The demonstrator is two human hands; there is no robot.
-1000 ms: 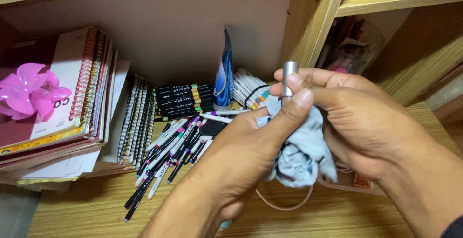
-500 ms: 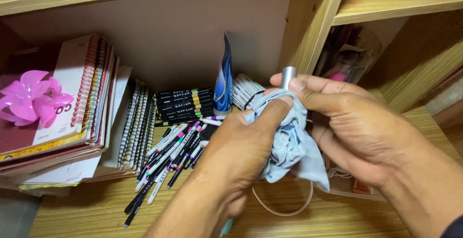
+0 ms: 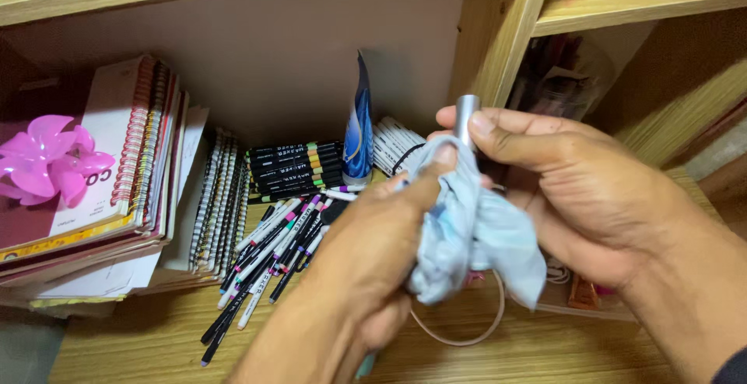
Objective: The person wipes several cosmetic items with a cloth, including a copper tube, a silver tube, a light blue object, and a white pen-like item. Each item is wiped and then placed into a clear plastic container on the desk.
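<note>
My right hand [image 3: 572, 185] pinches a thin silver metal tube [image 3: 465, 115] upright, only its top end showing above the fingers. My left hand [image 3: 381, 256] grips a crumpled pale blue cloth [image 3: 475, 236] and presses it around the tube's lower part, thumb against the cloth just below the tube's top. The rest of the tube is hidden inside the cloth and fingers. Both hands are held above a wooden shelf [image 3: 156, 341].
Loose marker pens [image 3: 276, 248] lie scattered on the shelf under my left hand, with banded packs of markers [image 3: 299, 166] behind. Spiral notebooks [image 3: 136, 158] and a pink flower clip [image 3: 50, 158] stack at left. A blue tube [image 3: 359, 131] stands at the back. A thin loop of cord [image 3: 467, 337] lies below.
My left hand slid the cloth down and back up along the tube; the cloth now hangs lower to the right. The view shifted slightly.
</note>
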